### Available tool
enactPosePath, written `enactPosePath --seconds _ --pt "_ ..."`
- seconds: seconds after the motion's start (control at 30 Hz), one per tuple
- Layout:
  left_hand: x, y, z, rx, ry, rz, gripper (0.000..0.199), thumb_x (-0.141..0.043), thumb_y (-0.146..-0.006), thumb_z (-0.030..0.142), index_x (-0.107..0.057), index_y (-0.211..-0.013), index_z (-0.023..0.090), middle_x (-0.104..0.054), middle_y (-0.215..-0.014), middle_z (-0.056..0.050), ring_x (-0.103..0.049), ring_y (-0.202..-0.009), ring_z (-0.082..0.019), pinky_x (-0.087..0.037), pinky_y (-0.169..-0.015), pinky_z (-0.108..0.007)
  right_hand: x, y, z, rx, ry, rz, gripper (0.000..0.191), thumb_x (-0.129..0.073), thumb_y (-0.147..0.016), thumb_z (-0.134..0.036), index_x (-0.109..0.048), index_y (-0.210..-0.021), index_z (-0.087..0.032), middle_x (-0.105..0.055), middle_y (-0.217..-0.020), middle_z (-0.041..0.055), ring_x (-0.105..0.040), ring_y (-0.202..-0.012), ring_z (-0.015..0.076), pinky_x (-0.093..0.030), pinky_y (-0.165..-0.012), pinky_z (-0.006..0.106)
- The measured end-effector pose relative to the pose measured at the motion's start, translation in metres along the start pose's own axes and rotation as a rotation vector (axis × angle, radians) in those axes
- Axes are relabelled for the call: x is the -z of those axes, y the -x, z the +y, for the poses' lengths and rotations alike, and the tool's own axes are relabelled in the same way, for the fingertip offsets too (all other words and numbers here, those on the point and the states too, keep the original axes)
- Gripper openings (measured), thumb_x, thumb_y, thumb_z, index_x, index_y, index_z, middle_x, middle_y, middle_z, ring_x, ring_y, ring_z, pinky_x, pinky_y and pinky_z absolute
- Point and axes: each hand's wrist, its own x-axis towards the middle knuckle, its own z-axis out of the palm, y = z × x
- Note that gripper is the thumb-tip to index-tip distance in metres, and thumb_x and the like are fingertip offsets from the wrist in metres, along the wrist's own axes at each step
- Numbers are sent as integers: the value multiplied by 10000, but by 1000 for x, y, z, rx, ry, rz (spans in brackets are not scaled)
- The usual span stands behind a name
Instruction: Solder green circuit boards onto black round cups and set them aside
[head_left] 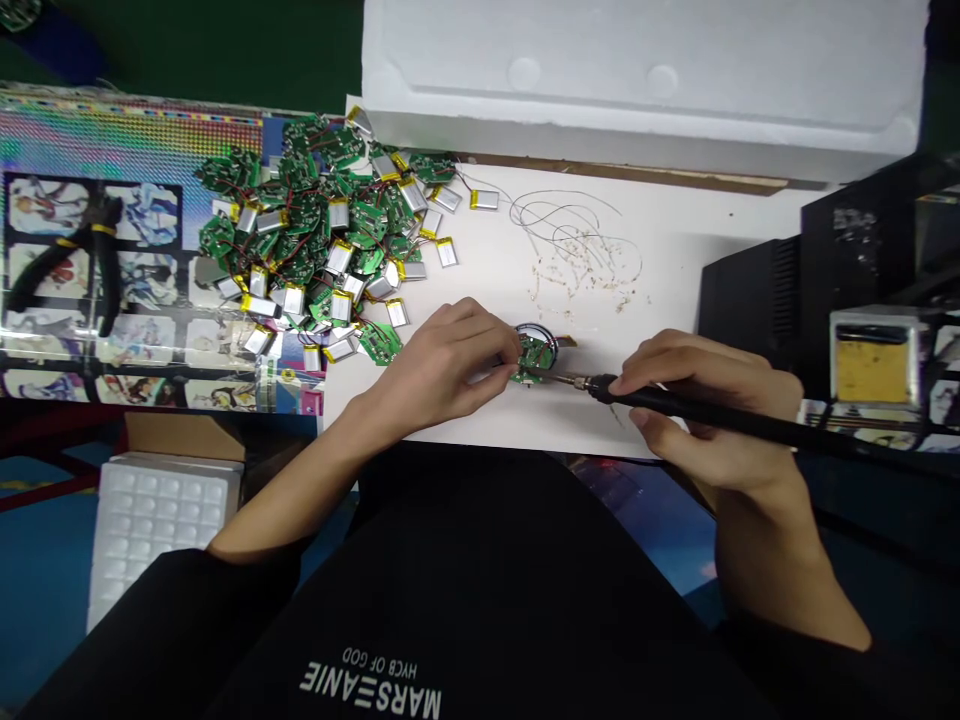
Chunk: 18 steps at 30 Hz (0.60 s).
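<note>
A green circuit board (538, 352) with a dark ring around part of it lies on the white work surface (450, 420). My left hand (465, 360) is closed at the board's left edge, thumb and fingertips pinched together; what they pinch is too small to make out. In my right hand (705, 400) is a soldering iron (660, 400), gripped like a pen. Its metal tip points left and reaches the board close to my left fingertips. A small silver and yellow battery (566, 341) sits just behind the board, partly hidden.
At the left is a pile of green boards with battery cells (337, 215). Thin solder wire (570, 215) and brownish crumbs lie behind the board. A white foam box (645, 70) stands at the back. Black-handled pliers (105, 250) lie far left, a yellow sponge (871, 370) at right.
</note>
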Motion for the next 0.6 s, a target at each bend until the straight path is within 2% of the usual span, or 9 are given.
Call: enactPosePath --seconds 0.2,0.4,0.47,0.53,0.6 --pt "1 -1 1 -9 -7 3 89 -625 -1033 114 -667 -977 168 -767 -1022 -40 -686 -1014 -212 -520 -945 -376 0 -2 -6 13 35 -7 258 -715 -779 -69 -770 -947 -257 -748 -825 -7 -706 -680 167 -533 -558 297" --pt "0 -1 -1 -11 0 1 86 -626 -1030 110 -666 -984 170 -760 -1016 -35 -684 -1012 -209 -520 -952 -374 16 3 -14 51 84 46 172 -727 -845 -138 -766 -956 -265 -718 -815 21 -673 -668 189 -518 -530 336" --pt "0 0 -1 -8 2 1 88 -623 -1033 114 -666 -985 174 -761 -1015 -34 -681 -1009 -207 -520 -950 -371 17 9 -14 48 122 142 139 -764 -863 -172 -778 -968 -260 -719 -802 25 -677 -678 194 -519 -538 338" --pt "0 0 -1 -1 0 3 91 -619 -1035 120 -667 -983 177 -763 -1018 -34 -679 -1010 -206 -520 -947 -370 9 16 -13 25 131 333 159 -810 -882 -215 -800 -1038 -245 -741 -820 22 -687 -668 177 -508 -522 315" --pt "0 0 0 2 -1 2 94 -614 -1037 125 -668 -983 180 -767 -1023 -35 -678 -1013 -206 -518 -949 -370 -8 24 -12 -55 56 527 238 -791 -958 -287 -793 -1194 -252 -779 -906 23 -690 -608 143 -480 -458 284"
